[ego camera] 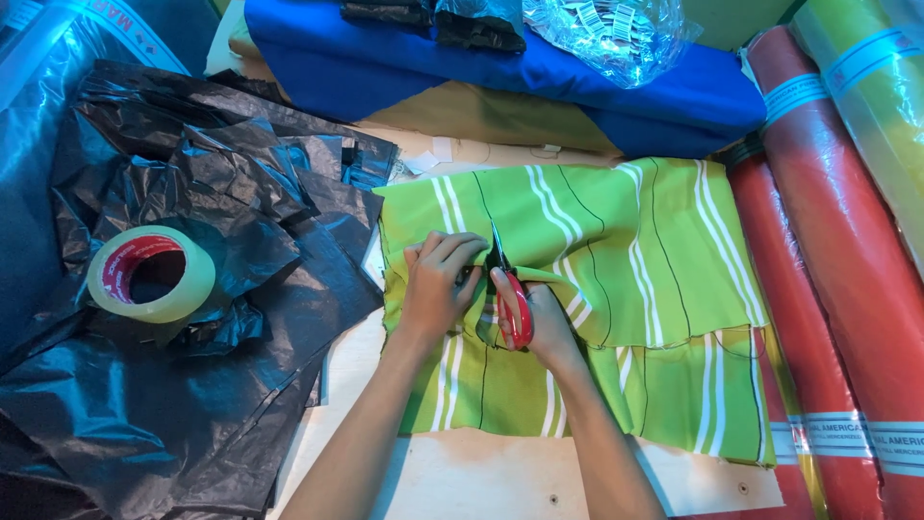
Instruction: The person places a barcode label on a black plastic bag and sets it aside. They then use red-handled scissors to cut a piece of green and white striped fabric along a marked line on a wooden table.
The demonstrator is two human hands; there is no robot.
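Note:
A green cloth [626, 241] with white stripes and thin black lines lies spread on a pale wooden table [481, 477]. My right hand [544, 323] grips red-handled scissors [510, 299], whose blades point away from me along a black line in the cloth. My left hand [438, 279] presses the cloth down just left of the blades, fingers curled over a fold.
Crumpled black plastic sheeting [192, 289] covers the left side, with a roll of clear tape [151, 273] on it. Blue fabric [500, 67] and a clear bag [611, 29] lie at the back. Wrapped fabric rolls, red [837, 260] and yellow-green [876, 87], line the right.

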